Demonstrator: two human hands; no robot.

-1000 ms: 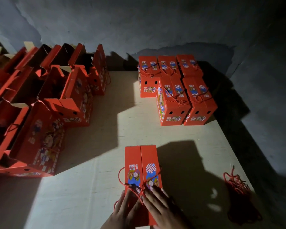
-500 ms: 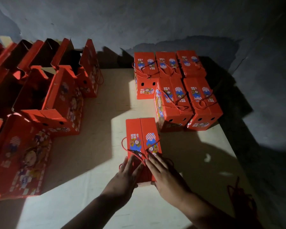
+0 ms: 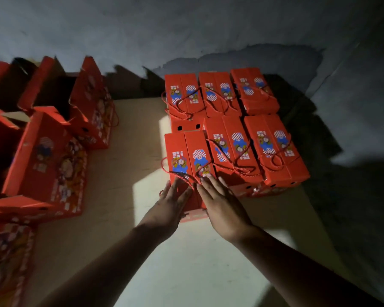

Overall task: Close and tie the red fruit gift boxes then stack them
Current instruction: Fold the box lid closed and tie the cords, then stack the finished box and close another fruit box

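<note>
A closed red gift box [image 3: 187, 156] with a red cord tied over its top stands on the pale table [image 3: 124, 173], touching the left side of a block of closed, tied boxes [image 3: 237, 120]. My left hand [image 3: 171, 207] lies flat, fingers spread, against the box's near end and top. Flat on its near right top edge rests my right hand [image 3: 222, 204]. Neither hand grips the cord. The box's near face is mostly hidden behind my hands.
Several open red boxes [image 3: 53, 138] with raised flaps crowd the table's left side. A rough grey wall [image 3: 186, 29] runs behind. Right of the table the floor is dark. Bare tabletop lies near me.
Both hands have slid the tied box away from me across the table until it met the block of closed boxes. My arms are now stretched further out.
</note>
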